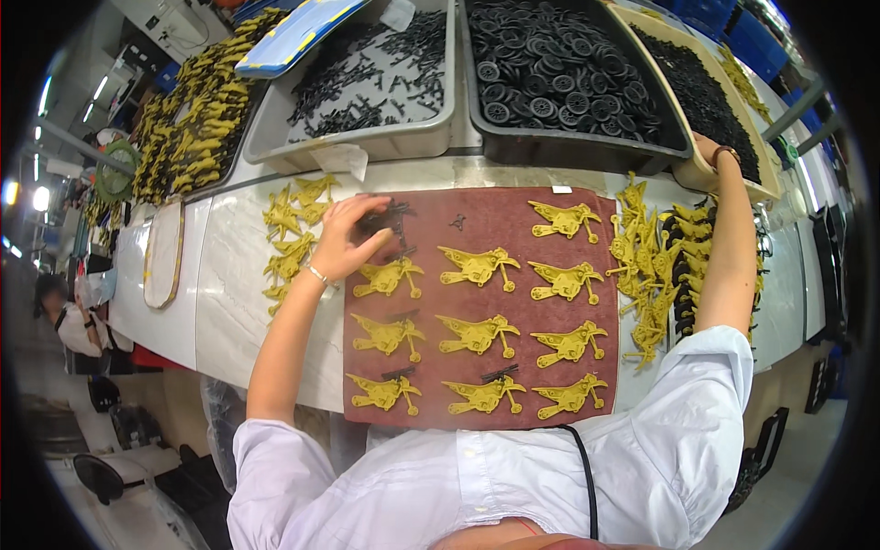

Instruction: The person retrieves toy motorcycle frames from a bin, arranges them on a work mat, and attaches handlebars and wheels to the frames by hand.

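Over the far left of a reddish-brown cloth mat (500, 206), my left hand (348, 236) is raised with thumb and fingers apart. Small black plastic pieces (396, 218) lie by its fingertips; whether it touches them is unclear. Rows of flat yellow plastic parts, shaped like toy motorbike bodies (477, 266), cover the mat. Thin black pieces (500, 373) rest beside some of them, and a small black three-armed piece (456, 221) lies near the far edge. At the far right, my right hand (710, 156) reaches into a beige bin (766, 191) of small black parts, its fingers mostly hidden.
Behind the mat stand a grey bin (403, 140) of black pieces and a dark bin (587, 156) of black wheels. Yellow parts pile up left (291, 243) and right (642, 266) of the mat. A blue-and-yellow tray (298, 37) overhangs the grey bin. Another person (82, 325) is at far left.
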The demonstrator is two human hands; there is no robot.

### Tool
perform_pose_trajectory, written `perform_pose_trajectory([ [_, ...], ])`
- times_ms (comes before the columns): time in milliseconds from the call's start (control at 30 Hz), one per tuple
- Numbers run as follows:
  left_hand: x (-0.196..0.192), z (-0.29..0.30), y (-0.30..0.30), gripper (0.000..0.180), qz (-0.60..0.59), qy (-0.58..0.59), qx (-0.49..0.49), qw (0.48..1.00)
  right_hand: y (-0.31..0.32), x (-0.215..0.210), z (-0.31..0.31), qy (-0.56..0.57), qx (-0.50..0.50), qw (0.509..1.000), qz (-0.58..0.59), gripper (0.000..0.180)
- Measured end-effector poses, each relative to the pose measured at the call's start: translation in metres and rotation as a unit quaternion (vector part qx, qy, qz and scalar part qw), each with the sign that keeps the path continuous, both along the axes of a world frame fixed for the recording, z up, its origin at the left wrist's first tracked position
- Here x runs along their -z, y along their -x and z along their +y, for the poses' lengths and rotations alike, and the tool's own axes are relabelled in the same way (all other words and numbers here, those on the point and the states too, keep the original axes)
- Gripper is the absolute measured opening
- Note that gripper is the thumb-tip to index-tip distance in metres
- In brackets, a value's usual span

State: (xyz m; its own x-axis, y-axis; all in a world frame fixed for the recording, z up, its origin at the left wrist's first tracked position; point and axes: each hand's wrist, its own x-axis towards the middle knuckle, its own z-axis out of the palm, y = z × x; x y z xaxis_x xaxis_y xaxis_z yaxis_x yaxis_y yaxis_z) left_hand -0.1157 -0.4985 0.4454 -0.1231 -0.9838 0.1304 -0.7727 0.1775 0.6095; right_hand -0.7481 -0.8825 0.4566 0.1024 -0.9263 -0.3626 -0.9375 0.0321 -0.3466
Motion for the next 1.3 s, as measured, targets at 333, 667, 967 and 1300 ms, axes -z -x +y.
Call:
perform_pose_trajectory([
  [333,0.024,-0.008,0.006,0.047,-0.046,0.084,0.01,0.995,-0.015,0.005,0.027,-0.057,-0.034,0.994,-0.083,0.044],
  [667,0.016,-0.009,0.009,0.044,-0.047,0.086,0.027,0.995,0.033,0.016,-0.003,-0.074,0.001,0.987,-0.144,0.042],
  [967,-0.007,0.015,0.002,0.041,0.037,0.115,-0.048,0.992,0.045,0.018,0.001,-0.076,0.02,0.979,-0.189,0.041],
  [1300,-0.002,0.038,-0.007,0.03,0.151,0.179,-0.155,0.96,0.038,0.016,0.005,0.098,-0.054,0.991,-0.074,0.028],
])
